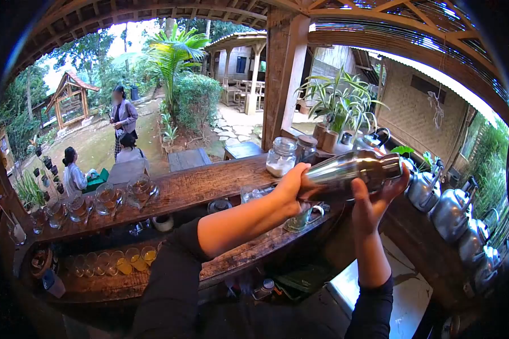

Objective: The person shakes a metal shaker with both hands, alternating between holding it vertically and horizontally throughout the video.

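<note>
A metal cocktail shaker (336, 171) is held tilted, almost lying on its side, above the wooden counter. My left hand (293, 189) is closed around its wider end on the left. My right hand (373, 203) grips the narrower capped end, with its palm beneath and its thumb towards me. Just behind the shaker stands a lidded glass jar (280, 160) with white contents at the bottom. Below my left wrist a glass mug (297, 222) is partly hidden by my arm.
Several glass mugs (106, 199) line the upper counter ledge (209, 179). On the lower shelf stand several glasses, some with orange-yellow liquid (137, 260). Metal kettles (452, 206) line the right side, near potted plants (339, 104). People (124, 116) are outside beyond the counter.
</note>
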A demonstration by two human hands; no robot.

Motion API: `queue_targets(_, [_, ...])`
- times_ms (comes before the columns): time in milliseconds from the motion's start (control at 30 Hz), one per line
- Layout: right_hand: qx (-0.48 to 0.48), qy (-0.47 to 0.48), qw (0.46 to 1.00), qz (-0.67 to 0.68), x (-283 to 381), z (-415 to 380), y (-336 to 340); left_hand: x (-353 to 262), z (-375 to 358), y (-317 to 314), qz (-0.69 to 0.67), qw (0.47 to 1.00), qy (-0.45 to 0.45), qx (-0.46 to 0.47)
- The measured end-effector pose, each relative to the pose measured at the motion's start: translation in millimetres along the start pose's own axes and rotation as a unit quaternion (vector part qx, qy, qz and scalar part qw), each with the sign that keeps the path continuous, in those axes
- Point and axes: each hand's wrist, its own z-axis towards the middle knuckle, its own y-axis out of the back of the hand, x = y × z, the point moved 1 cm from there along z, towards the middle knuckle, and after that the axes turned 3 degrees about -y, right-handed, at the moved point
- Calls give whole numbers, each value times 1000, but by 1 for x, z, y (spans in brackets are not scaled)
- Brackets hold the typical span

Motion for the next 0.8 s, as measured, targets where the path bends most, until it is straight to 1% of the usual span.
queue_targets(33, [-30, -58, 994, 82, 6, 4, -4, -4, -7, -12, 15, 998, -50, -41])
queue_targets(67, [3, -35, 994, 108, 13, 4, -2, -11, -13, -27, 33, 991, -105, -76])
queue_targets(100, [38, -11, 991, 131, 26, -2, 7, -23, -41, -63, 45, 988, -150, -9])
queue_targets(133, [-38, -318, 880, 350, 67, -14, 31, -30, -60, -80, 127, 970, -207, 30])
queue_targets(167, [175, -45, 774, 607, 42, -16, 21, -35, -72, -87, 207, 940, -260, 69])
queue_targets(200, [171, -36, 780, 600, 46, -8, 19, -37, -76, -86, 208, 926, -278, 147])
queue_targets(233, [156, -77, 850, 498, 52, -3, 16, -40, -78, -86, 206, 907, -292, 224])
queue_targets(267, [138, -125, 903, 388, 60, 0, 14, -42, -81, -86, 154, 940, -254, 171])
queue_targets(300, [118, -177, 938, 273, 69, 1, 13, -44, -77, -82, 99, 965, -231, 78])
queue_targets(333, [100, -229, 956, 152, 75, 1, 11, -47, -64, -62, 56, 986, -155, 23])
queue_targets(367, [46, 60, 996, -51, 25, 0, -16, -48, -55, -44, 13, 996, -80, -31])
queue_targets(400, [5, 37, 999, 22, 41, 9, -28, -46, -62, -40, 11, 997, -76, -31])
queue_targets(433, [-37, 14, 994, 97, 57, 13, -41, -48, -68, -36, 20, 993, -109, -47])
queue_targets(467, [-30, 128, 991, 3, 56, 6, -30, -53, -75, -32, 30, 987, -144, -63])
queue_targets(500, [-6, 99, 995, -20, 88, -11, -25, -63, -102, -55, 64, 984, -165, -30])
queue_targets(533, [19, 68, 997, -44, 121, -26, -22, -70, -125, -67, 135, 964, -226, 44])
queue_targets(567, [18, 69, 997, -42, 129, -32, -31, -75, -143, -73, 205, 929, -283, 117])
queue_targets(600, [59, 159, 961, 220, 136, -37, -41, -77, -152, -73, 204, 920, -292, 164])
queue_targets(633, [96, 239, 848, 464, 141, -40, -48, -81, -161, -74, 203, 908, -298, 212])
queue_targets(667, [92, 240, 849, 462, 132, -37, -61, -89, -168, -70, 205, 939, -243, 128])
queue_targets(700, [-52, 268, 947, 169, 116, -29, -77, -90, -160, -55, 150, 959, -227, 76])
queue_targets(733, [-184, 262, 936, -147, 111, -26, -87, -86, -148, -30, 90, 982, -165, 0])
queue_targets(767, [79, 234, 915, -318, 147, -11, -81, -83, -144, -12, 29, 991, -103, -75])
queue_targets(800, [15, 103, 991, -90, 152, -10, -97, -82, -153, -9, 28, 992, -99, -76])
